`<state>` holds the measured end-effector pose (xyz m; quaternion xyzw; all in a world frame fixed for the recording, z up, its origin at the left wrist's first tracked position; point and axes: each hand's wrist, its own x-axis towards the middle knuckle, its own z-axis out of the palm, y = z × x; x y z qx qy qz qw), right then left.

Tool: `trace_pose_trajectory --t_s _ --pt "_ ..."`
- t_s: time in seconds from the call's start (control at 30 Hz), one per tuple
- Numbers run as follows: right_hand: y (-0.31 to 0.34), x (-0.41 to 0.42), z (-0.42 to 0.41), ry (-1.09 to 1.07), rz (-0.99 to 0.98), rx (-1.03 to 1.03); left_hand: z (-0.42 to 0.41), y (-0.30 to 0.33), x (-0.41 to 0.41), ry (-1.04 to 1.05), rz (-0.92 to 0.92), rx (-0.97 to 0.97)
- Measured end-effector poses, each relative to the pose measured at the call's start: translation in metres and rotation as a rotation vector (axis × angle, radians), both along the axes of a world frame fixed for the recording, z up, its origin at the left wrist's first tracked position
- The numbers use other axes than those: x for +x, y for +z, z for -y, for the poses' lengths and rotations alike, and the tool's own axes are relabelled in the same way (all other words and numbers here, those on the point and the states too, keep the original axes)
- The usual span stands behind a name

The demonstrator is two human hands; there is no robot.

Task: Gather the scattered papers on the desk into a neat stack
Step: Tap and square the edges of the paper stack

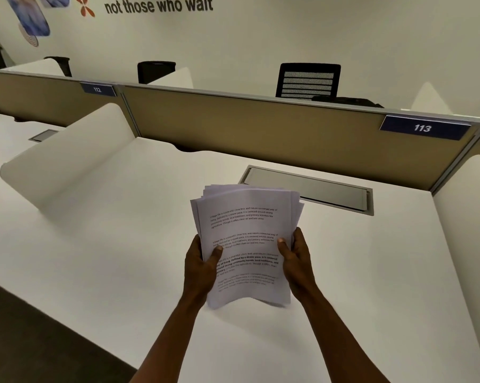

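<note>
Both hands up over the counter (371, 272), holding one sheaf of papers (247, 244) between them.

Left hand (201, 268): grips the left edge of the papers. Thumb lies across the printed top sheet, fingers curled round behind and hidden by the paper.

Right hand (295, 258): grips the right edge at about the same height. Thumb pressed on the front of the top sheet, remaining fingers wrapped round the back, out of sight.

Papers: held upright-ish and tilted away from the camera, printed side toward the person. Top sheet carries several short blocks of text, one in bold. Sheets not squared; upper corners fan out at top left and top right, several edges showing behind the front page. Bottom edge bows upward in the middle and sits just above or on the counter; contact cannot be told. A soft shadow lies under it.

Counter: white. A grey cable hatch (310, 189) is set into it just beyond the papers. A white curved divider (67, 158) stands to the left. Tan partition (261, 125) along the back, with a blue label (424, 128) reading 113. A black mesh chair (308, 80) shows behind the partition.
</note>
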<state>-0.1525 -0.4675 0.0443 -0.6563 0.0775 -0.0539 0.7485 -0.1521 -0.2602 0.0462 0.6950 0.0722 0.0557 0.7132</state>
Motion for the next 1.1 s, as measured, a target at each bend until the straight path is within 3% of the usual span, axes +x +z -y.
trace_pose_trajectory --t_s 0.23,0.43,0.6,0.8,1.1 --pt "0.008 -0.004 0.001 0.012 0.084 0.149 -0.010 0.011 -0.004 -0.011 0.096 -0.063" --pt "-0.011 -0.009 -0.014 -0.078 0.017 0.049 -0.001 -0.012 -0.008 -0.011 0.008 0.023" --pt "-0.015 -0.007 -0.017 -0.148 -0.009 0.089 -0.001 -0.018 -0.004 0.007 -0.040 0.032" --pt "-0.015 -0.005 -0.016 -0.104 0.010 0.119 -0.002 -0.015 -0.006 0.009 -0.055 -0.006" --pt "-0.028 -0.011 -0.020 -0.102 -0.031 -0.011 -0.002 -0.025 -0.008 -0.015 -0.103 0.042"
